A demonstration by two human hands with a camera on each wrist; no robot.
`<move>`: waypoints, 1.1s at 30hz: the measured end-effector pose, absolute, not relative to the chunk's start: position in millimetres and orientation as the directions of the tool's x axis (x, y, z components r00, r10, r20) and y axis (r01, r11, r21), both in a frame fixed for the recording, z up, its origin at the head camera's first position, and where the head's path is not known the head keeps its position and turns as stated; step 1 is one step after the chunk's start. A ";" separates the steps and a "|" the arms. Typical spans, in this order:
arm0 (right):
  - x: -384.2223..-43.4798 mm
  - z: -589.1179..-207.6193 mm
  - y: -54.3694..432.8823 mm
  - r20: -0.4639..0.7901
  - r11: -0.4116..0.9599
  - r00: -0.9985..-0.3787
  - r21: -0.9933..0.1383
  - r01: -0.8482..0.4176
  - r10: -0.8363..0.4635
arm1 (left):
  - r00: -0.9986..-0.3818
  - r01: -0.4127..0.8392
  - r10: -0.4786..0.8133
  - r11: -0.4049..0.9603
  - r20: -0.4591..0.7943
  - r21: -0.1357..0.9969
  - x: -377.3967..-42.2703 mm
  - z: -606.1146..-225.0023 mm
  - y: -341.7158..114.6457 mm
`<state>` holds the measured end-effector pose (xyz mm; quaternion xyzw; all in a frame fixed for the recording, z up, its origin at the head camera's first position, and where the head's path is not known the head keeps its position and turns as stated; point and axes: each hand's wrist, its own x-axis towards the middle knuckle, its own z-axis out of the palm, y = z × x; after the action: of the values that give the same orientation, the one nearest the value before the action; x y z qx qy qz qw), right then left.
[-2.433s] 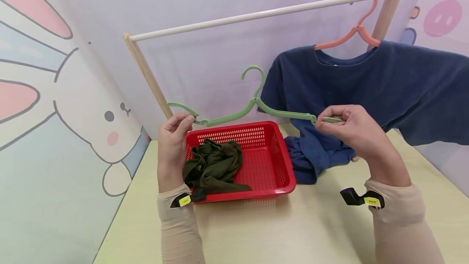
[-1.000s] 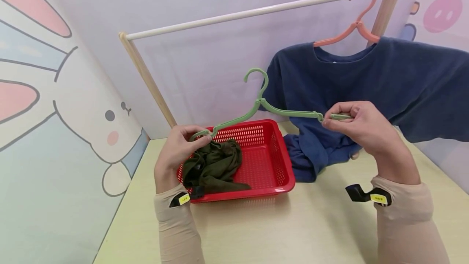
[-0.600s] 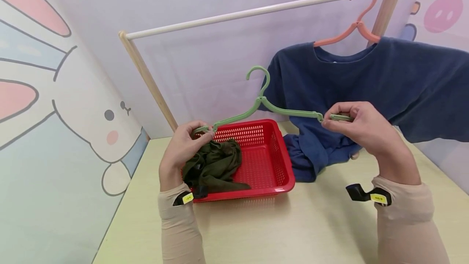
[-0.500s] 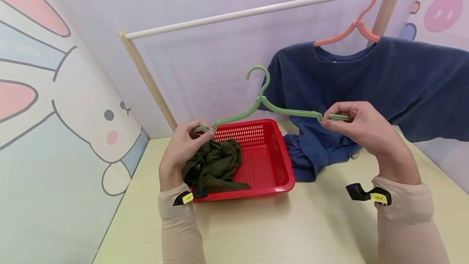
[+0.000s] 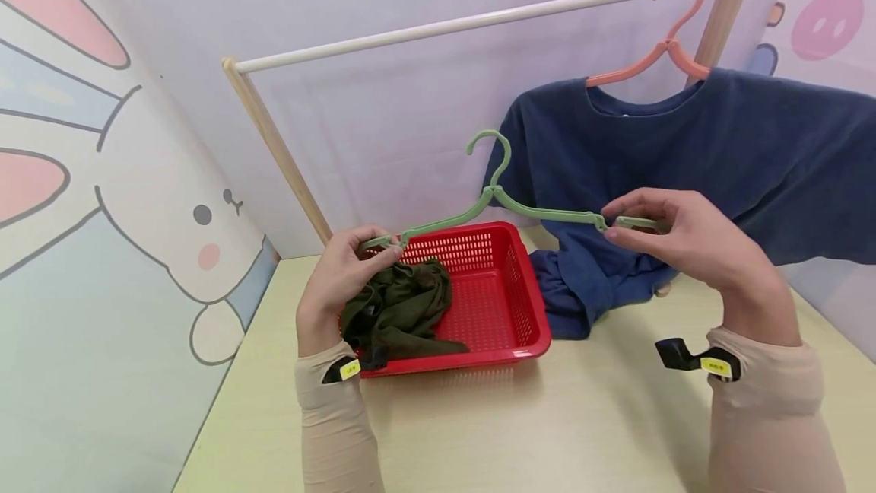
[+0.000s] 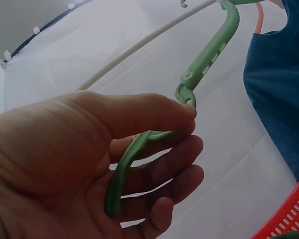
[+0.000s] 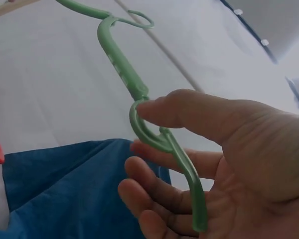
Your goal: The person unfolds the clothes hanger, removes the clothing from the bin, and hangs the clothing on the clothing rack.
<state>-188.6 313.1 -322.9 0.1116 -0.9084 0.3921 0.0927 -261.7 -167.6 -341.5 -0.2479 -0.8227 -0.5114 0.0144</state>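
Fingers of your left hand (image 5: pixel 335 272) pinch one end of the green hanger (image 5: pixel 494 190) beside its joint, the thumb laid over the near side; your right hand (image 5: pixel 691 242) grasps the other end, thumb against the joint's curved loop and the other fingers bent behind. The hanger is up in the air between your hands, hook uppermost. Below it, a red basket (image 5: pixel 496 358) sits on the pale table (image 5: pixel 534 432), with a dark green cloth (image 5: pixel 411 306) heaped in its left part. Behind, a rack's white bar (image 5: pixel 445 27) runs between wooden posts, and a coral hanger (image 5: pixel 669 44) on it carries a navy shirt (image 5: pixel 657 147) whose lower folds gather on the table just beside the basket. A rabbit drawing (image 5: pixel 157 196) covers the left wall; a pink-snouted one fills the right. Your hanger looks like smooth plastic, slender and jointed; the basket is glossy and slotted, the cloth soft and crumpled, the tabletop faintly grained.
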 end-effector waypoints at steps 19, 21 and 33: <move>-182.2 -317.6 276.9 0.415 0.482 -0.910 -0.801 -0.354 0.022 | -0.826 0.489 0.477 0.345 0.299 0.801 -265.2 -346.2 -140.7; -182.3 -318.0 270.1 0.402 0.498 -0.915 -0.794 -0.348 0.001 | -0.815 0.498 0.497 0.334 0.299 0.800 -265.1 -346.0 -135.1; -186.6 -321.3 249.7 0.339 0.497 -0.936 -0.800 -0.337 -0.089 | -0.769 0.545 0.557 0.311 0.315 0.779 -267.1 -349.3 -108.7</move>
<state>-186.6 249.7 -321.3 0.1244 -0.8557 0.4858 0.1276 -267.1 -108.7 -349.3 -0.3401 -0.8097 -0.4782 -0.0062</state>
